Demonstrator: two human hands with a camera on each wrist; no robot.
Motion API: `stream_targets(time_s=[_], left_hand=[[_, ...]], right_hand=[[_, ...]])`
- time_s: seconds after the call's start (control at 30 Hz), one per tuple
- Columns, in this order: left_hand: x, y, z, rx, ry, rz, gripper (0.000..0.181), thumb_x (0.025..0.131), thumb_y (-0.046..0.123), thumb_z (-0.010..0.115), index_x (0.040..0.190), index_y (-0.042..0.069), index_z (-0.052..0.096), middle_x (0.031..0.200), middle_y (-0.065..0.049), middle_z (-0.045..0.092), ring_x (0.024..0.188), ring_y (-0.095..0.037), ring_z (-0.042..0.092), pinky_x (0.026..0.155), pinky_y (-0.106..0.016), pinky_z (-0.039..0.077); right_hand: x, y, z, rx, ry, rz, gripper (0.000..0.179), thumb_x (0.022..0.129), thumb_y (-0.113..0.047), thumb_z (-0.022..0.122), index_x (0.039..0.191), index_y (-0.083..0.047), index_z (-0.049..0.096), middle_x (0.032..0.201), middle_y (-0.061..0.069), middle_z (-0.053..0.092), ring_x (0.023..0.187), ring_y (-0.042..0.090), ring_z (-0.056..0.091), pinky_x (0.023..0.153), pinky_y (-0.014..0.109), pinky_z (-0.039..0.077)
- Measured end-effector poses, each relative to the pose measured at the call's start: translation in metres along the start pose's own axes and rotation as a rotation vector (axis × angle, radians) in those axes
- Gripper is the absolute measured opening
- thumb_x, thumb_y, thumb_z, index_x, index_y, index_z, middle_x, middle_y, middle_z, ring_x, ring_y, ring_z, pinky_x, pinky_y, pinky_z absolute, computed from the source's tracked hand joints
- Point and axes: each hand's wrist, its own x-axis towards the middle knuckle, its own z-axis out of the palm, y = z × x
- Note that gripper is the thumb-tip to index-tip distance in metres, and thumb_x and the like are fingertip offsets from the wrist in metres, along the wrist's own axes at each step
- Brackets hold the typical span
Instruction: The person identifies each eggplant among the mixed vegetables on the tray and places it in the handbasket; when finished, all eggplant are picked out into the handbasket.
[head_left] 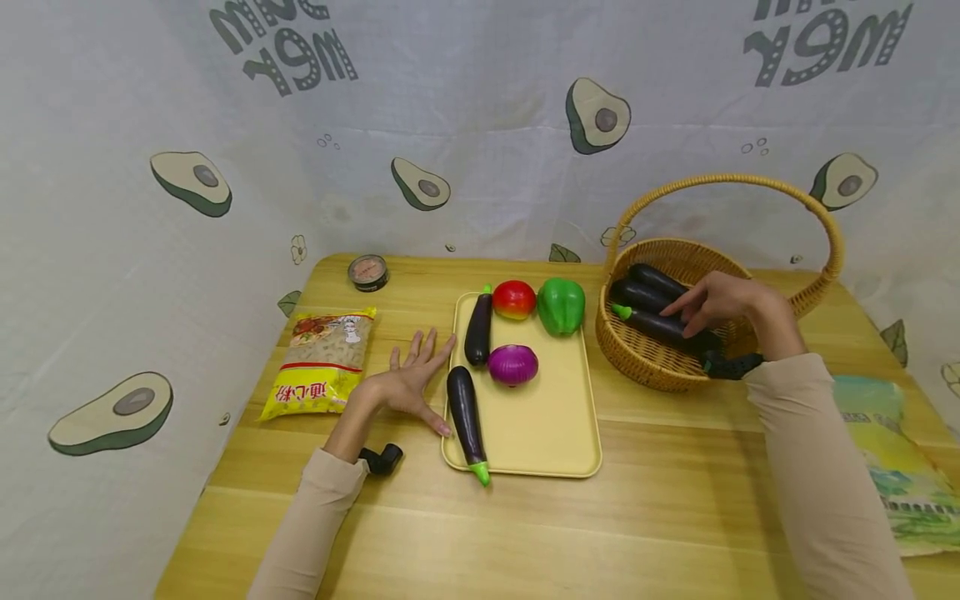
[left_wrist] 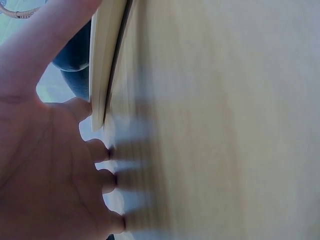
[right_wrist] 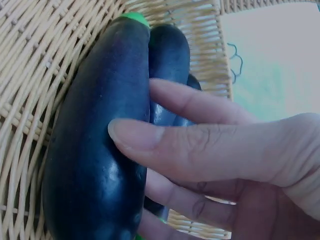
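Observation:
My right hand (head_left: 720, 304) reaches into the wicker basket (head_left: 652, 371) and pinches the nearest eggplant (right_wrist: 97, 135). Its thumb (right_wrist: 145, 137) lies on top, with the fingers along the eggplant's far side. More dark eggplants (head_left: 641, 293) lie behind it in the basket. The left hand (head_left: 401, 383) is spread flat at the left edge of the yellow tray (head_left: 547, 425), its fingertips on the table and against the rim. On the tray lie two eggplants (head_left: 467, 412), a purple onion (head_left: 513, 365), a red-yellow fruit (head_left: 514, 300) and a green bell pepper (head_left: 561, 306).
A yellow pasta bag (head_left: 318, 362) lies left of the left hand, with a small round tin (head_left: 368, 272) behind it. Under the right forearm's far side is a yellow-green packet (head_left: 900, 467). The basket's tall handle (head_left: 723, 178) arches over the right hand. A printed curtain (head_left: 495, 150) hangs behind.

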Motion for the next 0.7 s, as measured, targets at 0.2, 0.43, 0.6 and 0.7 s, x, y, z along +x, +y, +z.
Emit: stream_targets(time_s=[0.2, 0.43, 0.6, 0.7], left_hand=[[0.0, 0.0, 0.0, 0.004, -0.003, -0.001, 0.147, 0.07, 0.049, 0.094, 0.166, 0.021, -0.013, 0.168, -0.02, -0.029, 0.155, -0.039, -0.031, 0.122, -0.069, -0.018], [0.002, 0.0, 0.001, 0.009, 0.003, -0.003, 0.147, 0.07, 0.049, 0.094, 0.166, 0.022, -0.013, 0.169, -0.019, -0.029, 0.156, -0.038, -0.031, 0.122, -0.069, -0.018], [0.001, 0.001, 0.001, 0.008, 0.002, -0.01, 0.147, 0.07, 0.049, 0.094, 0.166, 0.022, -0.013, 0.169, -0.02, -0.029, 0.155, -0.039, -0.031, 0.122, -0.068, -0.018], [0.0, 0.001, 0.0, 0.008, 0.0, -0.016, 0.147, 0.07, 0.049, 0.094, 0.166, 0.022, -0.013, 0.169, -0.019, -0.029, 0.155, -0.039, -0.031, 0.122, -0.068, -0.018]], right_hand=[[0.002, 0.001, 0.0, 0.029, -0.001, 0.041, 0.044, 0.087, -0.001, 0.078, 0.13, 0.005, 0.069, 0.112, 0.017, 0.065, 0.079, 0.013, 0.059, 0.065, 0.03, 0.053], [-0.004, -0.003, -0.002, -0.029, 0.007, 0.004, 0.048, 0.089, -0.008, 0.08, 0.134, 0.004, 0.066, 0.122, 0.028, 0.068, 0.096, 0.026, 0.069, 0.071, 0.03, 0.058], [-0.022, -0.028, -0.001, -0.121, 0.05, -0.128, 0.059, 0.092, -0.014, 0.079, 0.143, 0.006, 0.058, 0.136, 0.033, 0.062, 0.122, 0.044, 0.064, 0.084, 0.031, 0.061], [-0.033, -0.052, 0.007, -0.14, 0.071, -0.235, 0.059, 0.095, -0.017, 0.076, 0.147, -0.001, 0.056, 0.142, 0.026, 0.061, 0.124, 0.04, 0.063, 0.088, 0.027, 0.059]])
